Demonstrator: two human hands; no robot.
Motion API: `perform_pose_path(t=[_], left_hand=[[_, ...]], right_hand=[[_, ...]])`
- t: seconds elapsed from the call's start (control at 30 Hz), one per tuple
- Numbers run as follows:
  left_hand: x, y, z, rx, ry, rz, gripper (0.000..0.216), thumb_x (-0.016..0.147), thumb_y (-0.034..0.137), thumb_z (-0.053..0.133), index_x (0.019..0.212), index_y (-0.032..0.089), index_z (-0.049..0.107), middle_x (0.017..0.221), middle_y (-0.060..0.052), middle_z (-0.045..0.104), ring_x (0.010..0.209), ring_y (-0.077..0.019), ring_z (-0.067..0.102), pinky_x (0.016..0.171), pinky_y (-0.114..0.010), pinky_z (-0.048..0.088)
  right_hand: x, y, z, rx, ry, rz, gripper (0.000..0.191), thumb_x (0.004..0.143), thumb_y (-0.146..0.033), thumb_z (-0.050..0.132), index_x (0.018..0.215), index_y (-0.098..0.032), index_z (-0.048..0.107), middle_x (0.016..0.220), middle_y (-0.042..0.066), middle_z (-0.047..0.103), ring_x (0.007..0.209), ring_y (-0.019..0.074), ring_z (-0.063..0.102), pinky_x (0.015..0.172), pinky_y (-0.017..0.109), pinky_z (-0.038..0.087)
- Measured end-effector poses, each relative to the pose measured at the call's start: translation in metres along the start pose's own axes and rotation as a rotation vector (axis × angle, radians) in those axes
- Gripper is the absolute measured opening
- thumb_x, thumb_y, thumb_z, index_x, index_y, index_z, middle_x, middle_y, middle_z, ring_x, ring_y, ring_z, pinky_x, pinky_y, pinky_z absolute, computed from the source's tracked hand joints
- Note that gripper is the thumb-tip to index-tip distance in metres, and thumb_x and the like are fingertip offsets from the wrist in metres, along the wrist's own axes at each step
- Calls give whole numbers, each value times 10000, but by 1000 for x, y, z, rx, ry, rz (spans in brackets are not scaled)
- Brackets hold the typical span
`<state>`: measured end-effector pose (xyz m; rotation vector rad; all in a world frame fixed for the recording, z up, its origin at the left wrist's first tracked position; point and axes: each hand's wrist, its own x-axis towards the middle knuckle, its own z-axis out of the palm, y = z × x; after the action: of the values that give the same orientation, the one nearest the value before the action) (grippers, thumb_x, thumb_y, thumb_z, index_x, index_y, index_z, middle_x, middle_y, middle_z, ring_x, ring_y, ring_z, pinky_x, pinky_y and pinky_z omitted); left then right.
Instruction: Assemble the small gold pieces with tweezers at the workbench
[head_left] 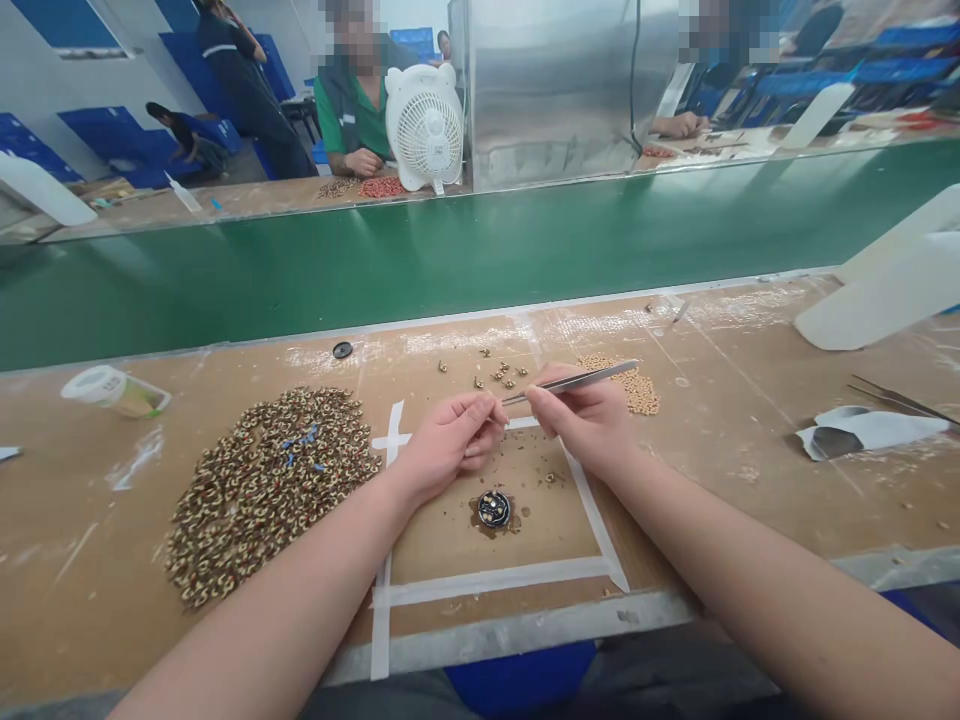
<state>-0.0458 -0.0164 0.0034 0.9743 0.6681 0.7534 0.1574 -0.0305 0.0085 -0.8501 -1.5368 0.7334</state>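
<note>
Basically, counter (735,400) carries part pile (277,490) left of left hand (457,440), pinched closed, contents unclear; right hand (589,415) grips tweezers (607,372), tips at left fingertips. Black disc (493,520) bodyside of both. Looks like fine handling; next needs steady tips.

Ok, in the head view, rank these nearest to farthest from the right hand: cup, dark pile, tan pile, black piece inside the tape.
1. Tan pile: just beyond the right hand.
2. Black piece: inside the white tape, left.
3. Dark pile: left of the tape.
4. Cup: far left.
</note>
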Motion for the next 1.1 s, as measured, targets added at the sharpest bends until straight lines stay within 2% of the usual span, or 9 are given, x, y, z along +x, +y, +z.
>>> perform_pose_path(t=[0.2,0.3,0.4,0.47,0.6,0.77,0.9,1.1], left_hand=[[8,-1,-5,-20,254,151,349,921,481,777,863,155,667,754,28,518,472,-25,309,396,-155,197],[8,0,-4,14,299,166,339,942,475,738,842,168,638,763,27,512,483,-33,306,403,-164,198],[6,1,-4,96,298,183,363,974,488,686,806,175,610,737,32,488,490,-40,279,426,-178,181],[4,0,-3,183,268,173,393,1005,501,635,779,181,594,681,42,447,488,-52,268,440,-191,182],[1,-1,-3,417,203,157,454,1052,518,540,747,186,591,598,51,381,505,-82,288,474,-214,219],[0,3,-2,620,210,151,480,1061,537,488,747,190,596,612,35,427,557,-115,340,523,-230,289],[-1,6,-2,679,218,132,475,1058,537,469,753,194,595,616,32,439,573,-130,351,543,-235,307],[0,7,-2,677,219,111,485,1040,570,457,750,200,577,639,28,447,591,-143,361,553,-240,299]], right_hand=[[-6,1,-2,-23,79,47,260,998,-386,710,825,-192,720,685,-3,629,593,101,561,549,277,423],[-2,1,-8,-96,29,30,348,1002,-472,692,800,-189,704,671,3,620,580,108,540,545,283,418],[9,-1,-24,-257,-169,24,384,1011,-475,671,760,-186,692,674,4,616,587,105,520,542,275,398],[13,-5,-38,-395,-227,53,368,1008,-449,674,760,-179,709,654,0,608,583,103,513,539,271,391],[-3,-15,-72,-527,-71,175,278,977,-407,708,856,-162,759,664,10,664,573,115,574,534,262,443],[-57,-16,-102,-503,-3,351,306,959,-437,724,978,-138,786,814,81,774,679,175,714,582,284,556],[-79,-8,-106,-450,-28,379,295,979,-433,697,1009,-152,780,854,80,777,726,176,721,691,313,599],[-75,-3,-99,-416,-52,387,268,997,-410,673,987,-162,776,920,76,769,760,165,703,747,299,579]])
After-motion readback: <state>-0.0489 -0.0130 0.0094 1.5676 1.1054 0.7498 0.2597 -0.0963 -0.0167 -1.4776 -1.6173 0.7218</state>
